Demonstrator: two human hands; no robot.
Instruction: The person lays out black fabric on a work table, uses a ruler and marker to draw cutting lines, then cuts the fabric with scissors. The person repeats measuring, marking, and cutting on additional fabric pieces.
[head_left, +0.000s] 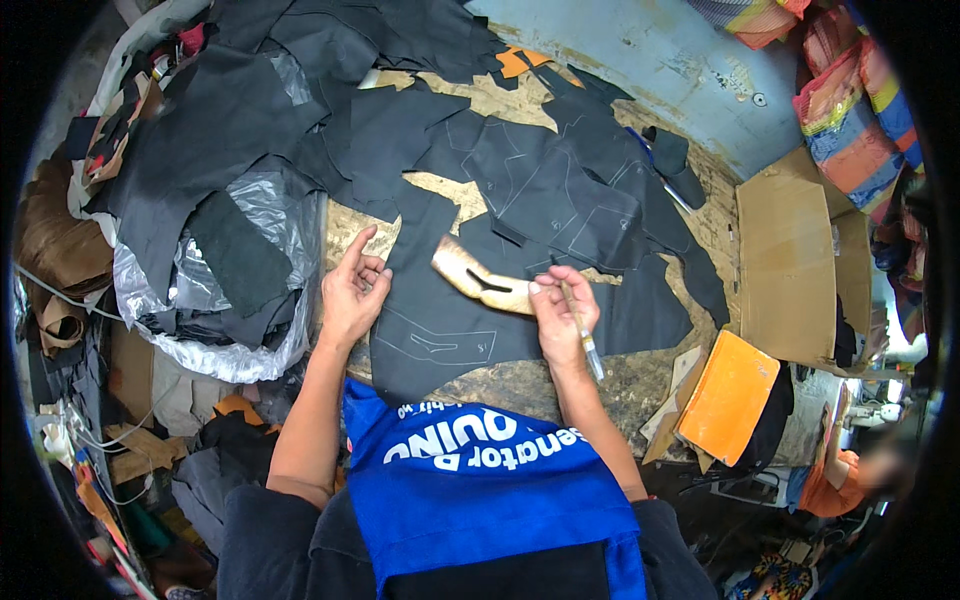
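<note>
- Scuffed wooden worktable (520, 375), heaped along its far and left sides with cut black fabric pieces (300, 110), fills the scene; a pale blue wall (660, 60) rises beyond it.
- Directly in front of me lies a dark fabric panel (440, 320) with chalk outlines drawn on it, and a tan curved pattern template (480, 280) rests on top of that panel, between my two hands.
- My right hand (558, 315) presses its fingertips on the near end of the template and is closed around a slim marking pen (583, 335), whose shaft slants back toward my wrist.
- My left hand (352, 290) holds nothing: it sits at the panel's left edge, index finger raised and pointing away, the other fingers loosely curled.
- Clear plastic sheeting (250, 350) bulging with more dark scraps crowds just beside my left hand, so that side is tight.
- Bare wood shows along the near table edge under my right wrist, offering some room there.
- Further right, well apart from the work, stand a brown cardboard box (790, 270) and an orange folder (730, 395).
- My blue apron (480, 480) hangs at the near edge.
</note>
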